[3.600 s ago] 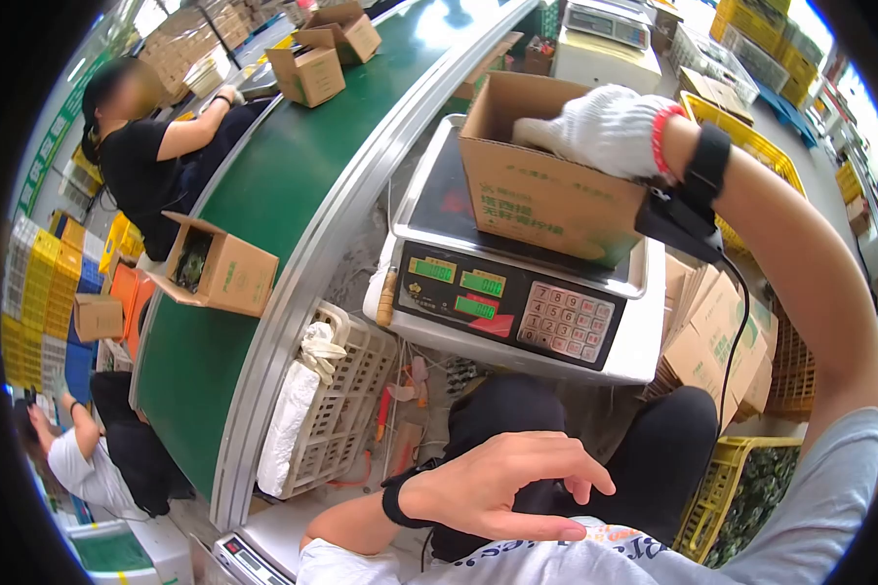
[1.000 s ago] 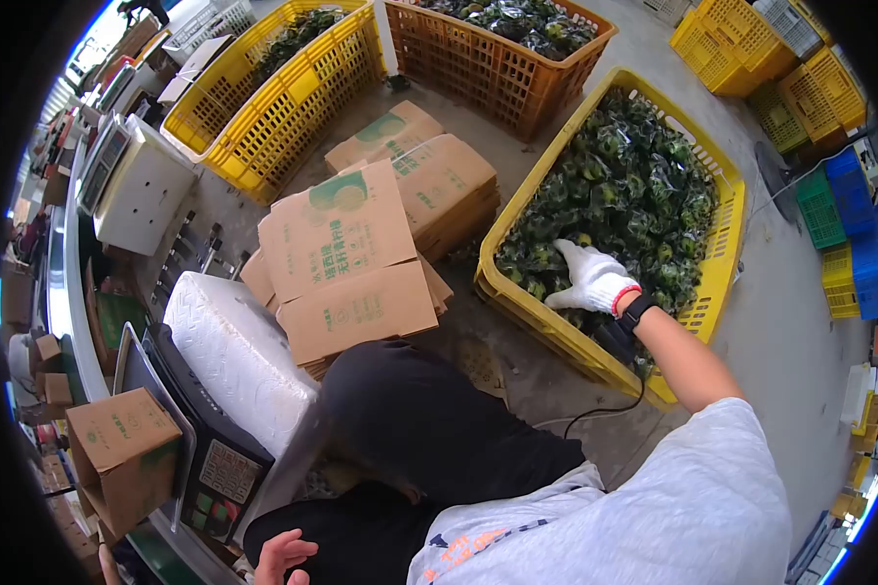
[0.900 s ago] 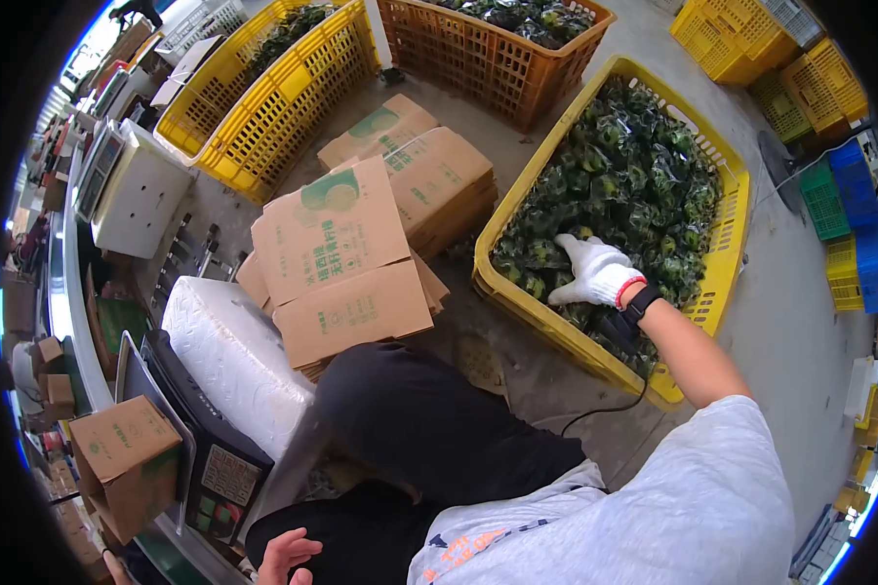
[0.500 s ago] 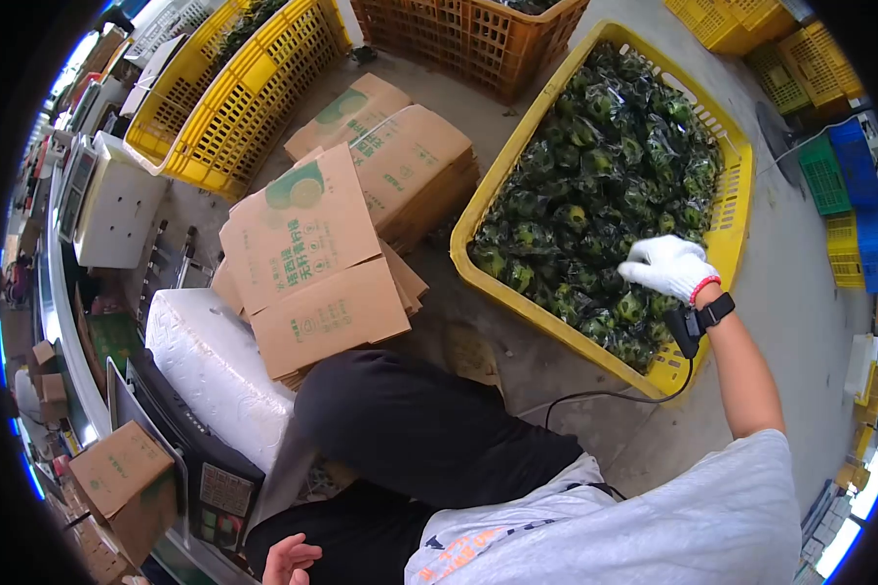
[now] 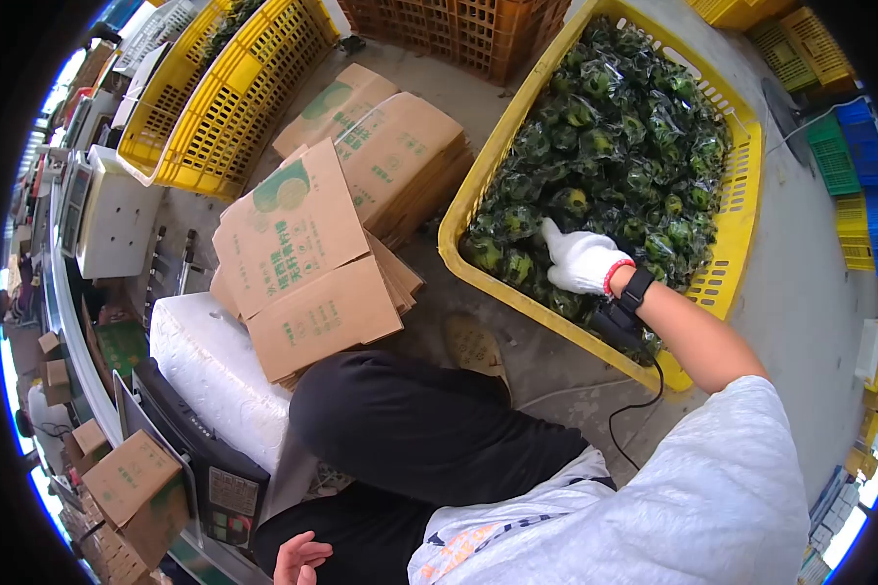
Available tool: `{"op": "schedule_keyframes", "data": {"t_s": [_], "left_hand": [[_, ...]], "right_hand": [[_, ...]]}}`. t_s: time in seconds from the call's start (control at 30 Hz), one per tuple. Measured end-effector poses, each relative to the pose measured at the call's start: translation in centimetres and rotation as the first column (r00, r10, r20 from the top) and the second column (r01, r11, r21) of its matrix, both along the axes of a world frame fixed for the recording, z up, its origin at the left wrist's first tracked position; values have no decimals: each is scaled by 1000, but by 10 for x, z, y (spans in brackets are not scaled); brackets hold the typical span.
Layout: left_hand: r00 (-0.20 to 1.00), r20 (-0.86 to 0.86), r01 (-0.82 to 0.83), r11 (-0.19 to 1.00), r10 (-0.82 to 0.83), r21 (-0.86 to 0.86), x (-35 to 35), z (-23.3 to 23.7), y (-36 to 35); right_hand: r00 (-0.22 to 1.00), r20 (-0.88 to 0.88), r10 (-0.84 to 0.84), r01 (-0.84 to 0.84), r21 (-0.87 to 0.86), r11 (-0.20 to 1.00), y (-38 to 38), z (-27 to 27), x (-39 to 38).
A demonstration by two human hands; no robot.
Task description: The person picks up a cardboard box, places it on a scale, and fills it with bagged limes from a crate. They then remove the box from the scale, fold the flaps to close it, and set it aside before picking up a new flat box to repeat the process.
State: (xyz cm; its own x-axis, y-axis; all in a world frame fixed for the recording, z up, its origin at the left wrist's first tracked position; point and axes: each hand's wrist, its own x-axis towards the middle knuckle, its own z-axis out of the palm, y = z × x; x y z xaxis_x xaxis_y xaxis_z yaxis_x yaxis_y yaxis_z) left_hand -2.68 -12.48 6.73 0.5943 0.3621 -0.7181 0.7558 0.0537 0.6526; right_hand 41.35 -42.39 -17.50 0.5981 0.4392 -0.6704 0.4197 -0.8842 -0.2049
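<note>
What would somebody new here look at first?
Probably the big yellow basket, full of shiny wrapped green fruit. The white-gloved right hand stands out against it. Then maybe the flat brown cardboard piled left of the basket.

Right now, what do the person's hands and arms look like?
Right hand: white knit glove with red cuff edge, black wristband, black wrist device with black cable, light grey short sleeve. Left hand: ungloved, wrist out of frame.
</note>
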Motion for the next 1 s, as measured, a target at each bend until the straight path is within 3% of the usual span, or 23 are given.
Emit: {"op": "schedule_keyframes", "data": {"t_s": [0.03,0.13,0.23,0.3,0.37,0.4,0.43,0.5,0.57,0.67,0.7,0.77,0.8,0.83,0.9,0.93,1.0], "left_hand": [[1000,7,-5,1000,5,-10,0,-2,0],[1000,16,-2,1000,3,-22,3,-9,1],[1000,23,13,1000,-12,-27,4,-8,3],[999,50,17,999,-16,-28,3,-7,3],[999,54,8,1000,-7,-24,-1,-6,3],[998,55,5,1000,-4,-21,-2,-6,3],[998,56,1,1000,0,-23,-3,-6,3],[998,62,-5,1000,6,-23,-6,-8,3],[998,69,6,1000,-4,-27,-8,-9,4],[997,76,19,999,-17,-27,-8,-10,4],[997,75,15,1000,-13,-25,-9,-10,3],[997,74,12,1000,-10,-27,-9,-10,3],[998,68,4,1000,-2,-26,-9,-10,2],[998,69,9,1000,-7,-28,-9,-9,2],[999,50,19,1000,-18,-18,-7,-9,2],[999,48,25,999,-24,-21,-6,-8,3],[999,36,40,999,-39,-15,-5,-9,3]], "right_hand": [[1000,3,1,-1,6,1000,-1,0,-2],[943,-117,-310,324,137,936,-7,3,-1],[890,-276,-364,448,381,808,-31,-24,14],[888,-318,-331,433,343,834,-35,-26,25],[837,-417,-355,516,386,765,-39,-45,32],[622,-668,-407,743,340,577,-33,-46,25],[624,-667,-406,740,340,580,-34,-43,20],[434,-806,-403,841,201,502,-37,-30,13],[429,-836,-343,835,222,503,-50,-51,17],[326,-814,-481,897,105,429,-38,-9,5],[325,-811,-486,899,106,425,-44,-22,4],[425,-864,-268,872,311,378,-57,-57,4],[365,-877,-313,914,274,299,-57,-55,2],[364,-876,-316,915,274,295,-54,-46,-2],[261,-942,-213,964,244,102,-52,-28,-8],[294,-950,-105,954,285,90,-58,-34,-4],[226,-959,-173,974,225,28,-58,-7,-2]]}}
